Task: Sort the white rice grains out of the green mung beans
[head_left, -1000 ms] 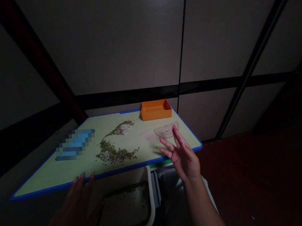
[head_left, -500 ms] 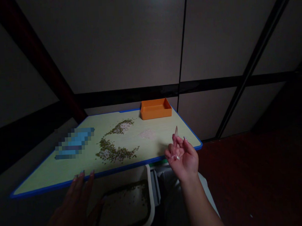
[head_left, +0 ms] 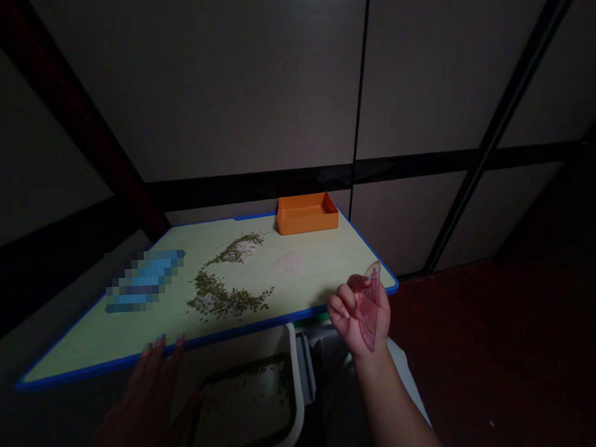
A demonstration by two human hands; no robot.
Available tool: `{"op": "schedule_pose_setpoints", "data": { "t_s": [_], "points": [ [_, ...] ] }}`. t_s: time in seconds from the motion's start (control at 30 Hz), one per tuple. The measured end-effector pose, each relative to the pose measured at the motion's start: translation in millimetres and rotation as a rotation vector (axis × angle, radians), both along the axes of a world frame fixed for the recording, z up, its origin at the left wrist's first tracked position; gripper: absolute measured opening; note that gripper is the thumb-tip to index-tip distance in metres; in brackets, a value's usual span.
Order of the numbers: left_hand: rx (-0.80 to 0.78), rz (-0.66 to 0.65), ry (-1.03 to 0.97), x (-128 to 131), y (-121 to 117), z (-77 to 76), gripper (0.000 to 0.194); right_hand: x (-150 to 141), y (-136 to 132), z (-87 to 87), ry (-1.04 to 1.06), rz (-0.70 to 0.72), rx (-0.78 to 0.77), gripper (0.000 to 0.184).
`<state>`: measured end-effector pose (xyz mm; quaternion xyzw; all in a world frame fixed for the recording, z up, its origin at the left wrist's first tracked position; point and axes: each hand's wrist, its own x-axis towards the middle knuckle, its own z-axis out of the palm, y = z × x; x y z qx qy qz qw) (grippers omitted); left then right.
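Note:
Over the right front corner of the table, my right hand (head_left: 354, 310) grips a clear protractor (head_left: 369, 306) with pink markings, held upright on edge against the palm. My left hand (head_left: 150, 395) rests with fingers stretched out at the table's front edge, above a white bin; it holds nothing and lies in shadow. On the pale tabletop (head_left: 324, 268) are two heaps of small green beans mixed with white grains, a front heap (head_left: 227, 299) and a back heap (head_left: 240, 249). A thin patch of pale grains (head_left: 290, 263) lies to their right.
An orange open box (head_left: 307, 216) stands at the table's back right. A blurred blue object (head_left: 149, 277) lies at the left. Below the front edge sits the white bin (head_left: 298, 388) with scattered beans inside. Cabinet panels (head_left: 252, 87) rise behind the table.
My right hand has taken the protractor off the table, lifted it and turned it on edge toward me. My left hand has stayed in place.

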<state>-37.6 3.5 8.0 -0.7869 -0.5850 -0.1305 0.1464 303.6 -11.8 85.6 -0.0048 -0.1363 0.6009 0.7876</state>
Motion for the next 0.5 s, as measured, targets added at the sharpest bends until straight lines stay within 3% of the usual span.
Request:
{"op": "schedule_pose_setpoints", "data": {
  "t_s": [0.5],
  "points": [
    [-0.045,0.033,-0.044,1.5,-1.4,1.9,0.069,-3.1,2.7,0.7,-0.142,-0.080,-0.054,0.025]
  ]
}}
